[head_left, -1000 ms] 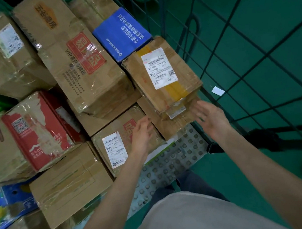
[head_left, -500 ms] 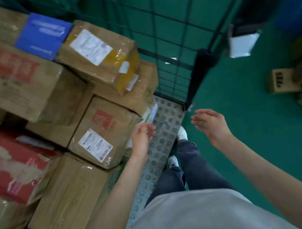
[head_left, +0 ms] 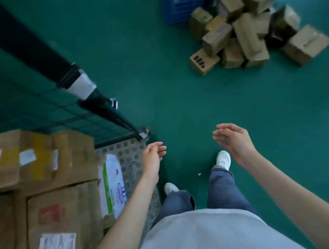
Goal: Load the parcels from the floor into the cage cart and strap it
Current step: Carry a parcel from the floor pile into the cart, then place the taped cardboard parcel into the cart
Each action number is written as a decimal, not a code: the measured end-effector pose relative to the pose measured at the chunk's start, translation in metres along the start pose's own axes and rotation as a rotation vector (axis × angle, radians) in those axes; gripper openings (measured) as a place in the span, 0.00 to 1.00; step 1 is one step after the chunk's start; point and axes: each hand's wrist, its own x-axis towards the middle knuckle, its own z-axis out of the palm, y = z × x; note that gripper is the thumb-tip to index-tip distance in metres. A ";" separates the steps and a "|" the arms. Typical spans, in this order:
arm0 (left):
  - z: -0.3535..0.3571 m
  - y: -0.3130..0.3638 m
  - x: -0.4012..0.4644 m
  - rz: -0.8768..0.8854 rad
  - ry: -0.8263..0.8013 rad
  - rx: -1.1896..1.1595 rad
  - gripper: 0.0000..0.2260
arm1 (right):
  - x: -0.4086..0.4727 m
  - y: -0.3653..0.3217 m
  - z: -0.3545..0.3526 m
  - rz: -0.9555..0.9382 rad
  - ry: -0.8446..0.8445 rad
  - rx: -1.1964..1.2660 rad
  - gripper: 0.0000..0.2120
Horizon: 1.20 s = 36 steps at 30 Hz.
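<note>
Head view looks down on a heap of brown parcels (head_left: 251, 32) on the green floor (head_left: 176, 94) at upper right, well apart from the cart (head_left: 122, 157) at left. The boxes lie tumbled on one another, some tilted, one (head_left: 309, 44) a little off to the right of the heap. A wide stretch of bare floor runs between the heap and the cart's corner.

Inside the cart, more boxes (head_left: 54, 223) are stacked against each other, several bearing white labels. A flat white and green pack (head_left: 114, 182) stands on edge just beside them, on the studded grey base. The cart's dark mesh side (head_left: 42, 108) rises along the upper left and ends at the base's corner.

Left hand (head_left: 153, 158) hangs over the base's front edge, its grip slack, fingers loosely bent, holding nothing. Right hand (head_left: 234, 139) hangs over the floor, grip likewise loose and bare. Both white shoes (head_left: 223, 159) stand on the floor just beside the cart.

A blue crate (head_left: 184, 2) stands next to the heap, at the top.
</note>
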 end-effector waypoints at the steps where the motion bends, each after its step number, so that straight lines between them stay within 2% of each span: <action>1: 0.018 0.004 0.001 -0.002 -0.017 0.027 0.14 | 0.005 -0.004 -0.018 0.000 0.028 0.022 0.08; 5: 0.100 0.016 0.007 -0.067 -0.096 0.082 0.13 | 0.027 -0.020 -0.100 0.017 0.121 0.075 0.08; 10: 0.223 0.039 0.009 -0.117 -0.118 0.098 0.12 | 0.062 -0.054 -0.200 0.027 0.213 0.084 0.09; 16: 0.346 0.077 -0.002 -0.073 -0.215 0.120 0.10 | 0.098 -0.095 -0.279 0.009 0.266 0.128 0.09; 21: 0.426 0.109 0.008 -0.013 -0.303 0.202 0.11 | 0.139 -0.134 -0.322 -0.005 0.308 0.179 0.09; 26: 0.492 0.139 0.038 0.025 -0.319 0.264 0.12 | 0.193 -0.178 -0.356 -0.013 0.355 0.201 0.10; 36: 0.661 0.233 0.118 -0.021 -0.337 0.342 0.12 | 0.330 -0.282 -0.430 0.043 0.475 0.292 0.10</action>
